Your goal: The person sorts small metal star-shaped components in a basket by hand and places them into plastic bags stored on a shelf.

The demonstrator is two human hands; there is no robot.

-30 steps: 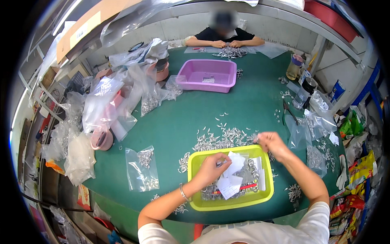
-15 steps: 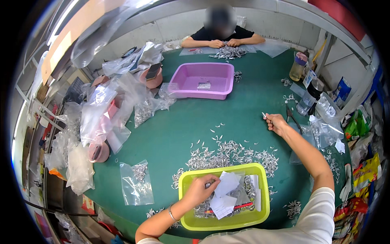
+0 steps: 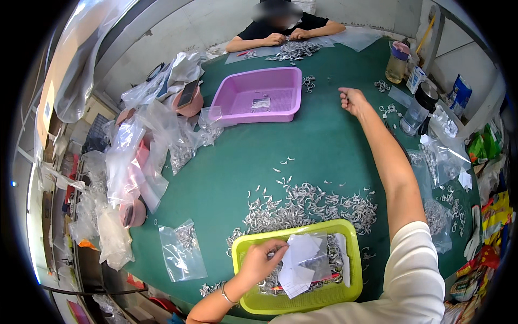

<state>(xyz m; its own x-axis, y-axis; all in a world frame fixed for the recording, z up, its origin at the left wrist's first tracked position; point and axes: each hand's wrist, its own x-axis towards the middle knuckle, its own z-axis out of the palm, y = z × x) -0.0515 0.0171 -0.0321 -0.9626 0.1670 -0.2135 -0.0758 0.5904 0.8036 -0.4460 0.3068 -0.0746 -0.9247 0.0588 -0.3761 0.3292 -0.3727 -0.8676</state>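
My left hand [image 3: 263,261] is closed over the left part of a yellow-green basket [image 3: 245,294]. Something small and silvery, perhaps a metal ring piece, shows between its fingers. Beside the fingertips lie white paper slips [image 3: 297,270], on top of silvery ring-like pieces and a clear plastic bag [image 3: 318,264]. My right arm reaches far forward. At its end my right hand [image 3: 353,101] is above the green table, fingers mostly curled and forefinger pointing left, with no piece visible in it. A heap of small curved silvery metal pieces [image 3: 302,208] spreads behind the basket.
A purple basket [image 3: 258,117] stands farther back, with a label inside. Plastic bags [image 3: 127,162] and pink containers [image 3: 188,102] crowd the left. A bottle [image 3: 397,62] and a clear jug [image 3: 415,110] stand right. Across the table a person [image 3: 280,35] handles another metal heap [image 3: 295,50].
My right hand has moved forward and slightly left; the small silvery piece it held no longer shows. My left hand stays over the yellow-green basket. The whole view has shifted a little.
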